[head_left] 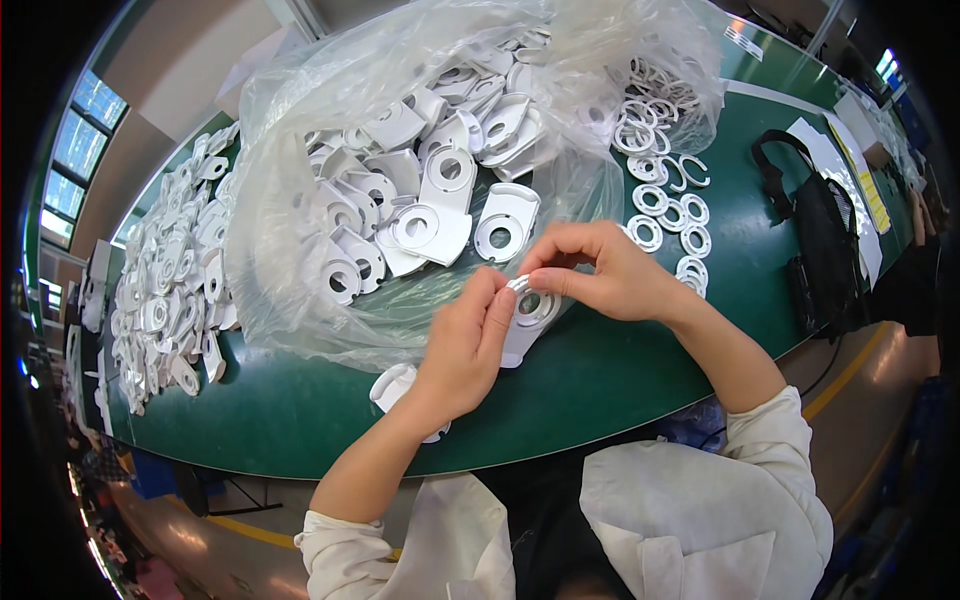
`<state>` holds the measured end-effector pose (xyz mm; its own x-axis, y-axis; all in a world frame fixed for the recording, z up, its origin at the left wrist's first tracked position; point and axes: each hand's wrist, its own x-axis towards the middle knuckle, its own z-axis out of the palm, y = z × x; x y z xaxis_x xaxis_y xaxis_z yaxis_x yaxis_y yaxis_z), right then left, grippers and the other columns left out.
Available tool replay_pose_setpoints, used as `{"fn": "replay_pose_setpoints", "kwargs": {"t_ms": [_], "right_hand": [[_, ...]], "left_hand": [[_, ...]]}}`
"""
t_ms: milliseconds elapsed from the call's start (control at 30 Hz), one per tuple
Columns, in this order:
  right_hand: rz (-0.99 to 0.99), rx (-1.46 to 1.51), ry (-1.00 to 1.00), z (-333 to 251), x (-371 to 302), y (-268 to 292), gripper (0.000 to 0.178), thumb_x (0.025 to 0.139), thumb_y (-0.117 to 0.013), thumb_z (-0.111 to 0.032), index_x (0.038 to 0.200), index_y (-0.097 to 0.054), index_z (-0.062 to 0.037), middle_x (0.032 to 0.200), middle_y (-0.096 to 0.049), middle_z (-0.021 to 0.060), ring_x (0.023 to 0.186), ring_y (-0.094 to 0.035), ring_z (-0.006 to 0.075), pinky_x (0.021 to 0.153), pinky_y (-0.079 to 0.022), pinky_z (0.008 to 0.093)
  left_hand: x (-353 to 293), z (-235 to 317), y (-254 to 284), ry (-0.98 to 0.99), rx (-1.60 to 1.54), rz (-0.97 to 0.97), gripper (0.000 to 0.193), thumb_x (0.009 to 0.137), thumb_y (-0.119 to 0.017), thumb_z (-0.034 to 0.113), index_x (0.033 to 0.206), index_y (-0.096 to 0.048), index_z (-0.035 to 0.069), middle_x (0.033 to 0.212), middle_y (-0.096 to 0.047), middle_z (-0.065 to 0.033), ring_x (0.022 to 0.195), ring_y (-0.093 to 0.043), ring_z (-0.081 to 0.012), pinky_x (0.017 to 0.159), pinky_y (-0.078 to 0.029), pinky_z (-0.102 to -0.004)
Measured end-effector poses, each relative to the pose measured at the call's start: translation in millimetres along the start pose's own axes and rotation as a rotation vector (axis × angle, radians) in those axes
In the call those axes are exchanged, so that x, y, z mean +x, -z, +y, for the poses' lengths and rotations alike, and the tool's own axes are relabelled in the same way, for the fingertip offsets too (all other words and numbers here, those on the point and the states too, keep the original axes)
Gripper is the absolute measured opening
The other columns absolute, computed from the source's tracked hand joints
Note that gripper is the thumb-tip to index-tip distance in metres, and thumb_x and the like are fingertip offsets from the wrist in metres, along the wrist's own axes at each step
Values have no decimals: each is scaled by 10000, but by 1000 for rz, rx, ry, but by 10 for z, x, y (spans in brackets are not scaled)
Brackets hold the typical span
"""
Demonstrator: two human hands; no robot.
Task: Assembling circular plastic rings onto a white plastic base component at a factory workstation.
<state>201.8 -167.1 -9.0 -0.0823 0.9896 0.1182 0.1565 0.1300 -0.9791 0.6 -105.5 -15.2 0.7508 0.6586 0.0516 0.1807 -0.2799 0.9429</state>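
Observation:
In front of my chest, a white plastic bracket with a round ringed hole is held between my two hands. My left hand is closed on its left edge, thumb and fingers pressed together. From the right, my right hand pinches its upper rim between thumb and forefinger. Whether a separate ring sits in that hole, I cannot tell. Beneath my left wrist lies another white piece, partly hidden by the wrist. Just beyond my hands a single white bracket rests at the mouth of the clear bag.
A large clear plastic bag full of white brackets lies on the green table. Loose white parts form a heap at left. Several white rings are scattered at right, near a black bag and papers.

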Motion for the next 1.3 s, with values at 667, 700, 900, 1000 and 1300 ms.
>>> {"fn": "replay_pose_setpoints", "kwargs": {"t_ms": [667,700,900,1000,1300], "right_hand": [[270,25,65,85,32,-186,224,952,-564,-155,1087,-666,-9,880,-656,35,796,-578,81,720,-454,230],[250,-78,94,54,18,-185,216,939,-577,-141,1082,-680,-16,873,-660,45,784,-585,95,715,-457,242],[153,-203,172,9,16,-185,185,899,-624,-132,1021,-694,-12,786,-641,93,703,-580,171,642,-445,288],[206,-167,174,38,10,-213,161,888,-632,-115,992,-691,-7,766,-643,94,672,-587,164,614,-447,280],[186,-288,95,-20,-34,-233,113,895,-619,-78,910,-639,32,804,-660,67,736,-603,87,685,-491,246]], "left_hand": [[-6,26,-115,16,-506,77,221,1012,-426,167,1162,-446,7,988,-616,-58,837,-571,-97,729,-471,-249],[8,-12,-51,13,-446,54,210,1012,-428,190,1104,-488,10,959,-615,-44,812,-555,-87,713,-463,-242],[28,-48,26,24,-246,50,224,995,-461,199,904,-561,20,746,-559,-7,669,-460,-74,613,-403,-243],[20,-8,30,-33,-58,158,218,970,-497,170,827,-533,9,645,-508,-34,596,-414,-97,554,-366,-272],[12,-68,6,-39,13,173,234,955,-529,169,801,-506,-6,623,-498,-38,567,-390,-102,522,-345,-280]]}}
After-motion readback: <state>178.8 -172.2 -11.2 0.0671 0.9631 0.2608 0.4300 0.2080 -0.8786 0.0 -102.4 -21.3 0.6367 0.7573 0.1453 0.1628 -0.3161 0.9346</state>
